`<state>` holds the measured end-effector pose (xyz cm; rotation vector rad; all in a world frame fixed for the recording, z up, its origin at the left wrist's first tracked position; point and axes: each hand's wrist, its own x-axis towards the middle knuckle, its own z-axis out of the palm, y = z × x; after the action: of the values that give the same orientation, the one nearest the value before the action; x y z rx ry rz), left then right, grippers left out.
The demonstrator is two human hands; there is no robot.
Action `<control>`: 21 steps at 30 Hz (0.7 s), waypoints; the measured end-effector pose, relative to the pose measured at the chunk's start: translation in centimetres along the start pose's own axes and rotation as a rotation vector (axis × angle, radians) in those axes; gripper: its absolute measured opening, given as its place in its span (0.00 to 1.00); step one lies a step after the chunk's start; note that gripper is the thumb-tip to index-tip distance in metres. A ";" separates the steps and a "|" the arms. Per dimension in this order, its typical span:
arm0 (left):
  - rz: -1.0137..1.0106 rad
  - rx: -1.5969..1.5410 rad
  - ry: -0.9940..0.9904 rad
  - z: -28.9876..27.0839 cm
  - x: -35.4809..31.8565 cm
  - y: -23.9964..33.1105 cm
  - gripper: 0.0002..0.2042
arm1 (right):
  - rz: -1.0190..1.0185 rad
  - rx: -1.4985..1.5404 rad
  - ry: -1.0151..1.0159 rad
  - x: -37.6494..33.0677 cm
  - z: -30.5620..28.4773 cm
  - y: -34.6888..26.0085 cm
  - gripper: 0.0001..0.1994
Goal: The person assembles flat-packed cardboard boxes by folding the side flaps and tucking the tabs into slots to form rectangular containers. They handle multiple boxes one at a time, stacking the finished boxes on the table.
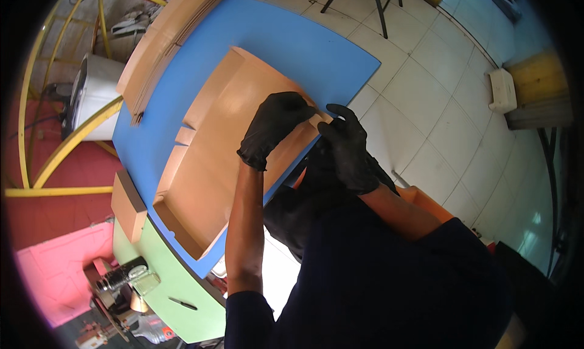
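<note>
1. A blue table top (292, 41) fills the middle of the scene.
2. A stack of flat brown cardboard sheets (161, 48) lies on its far left edge.
3. A small brown block (128, 206) sits at the near left corner of the blue top.
4. A light green surface (167, 282) is near left, with a small dark tool (182, 303) on it.
5. A white drum (94, 96) stands at the left behind a yellow metal frame (73, 145).
6. A pink mat (52, 276) lies on the floor, near left.
7. White floor tiles (438, 99) cover the right side.
8. A small white box (502, 90) rests on the floor at the far right, beside a yellow wooden piece (538, 81).
</note>
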<state>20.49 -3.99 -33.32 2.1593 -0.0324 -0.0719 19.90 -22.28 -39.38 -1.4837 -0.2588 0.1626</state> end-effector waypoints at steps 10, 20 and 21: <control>-0.234 -0.035 0.056 0.5 0.1 0.0 0.10 | 0.344 0.488 0.048 0.6 0.1 -0.9 0.21; -0.162 -0.243 -0.006 0.5 -0.1 0.2 0.09 | 0.375 0.280 -0.003 1.8 -0.2 -1.5 0.23; -0.137 -0.219 -0.035 0.6 -0.1 0.1 0.08 | 0.360 0.265 -0.028 2.1 -0.3 -1.6 0.24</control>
<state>20.37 -4.55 -33.63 1.9396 0.0992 -0.1834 21.92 -22.18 -37.63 -1.2532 0.0108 0.4888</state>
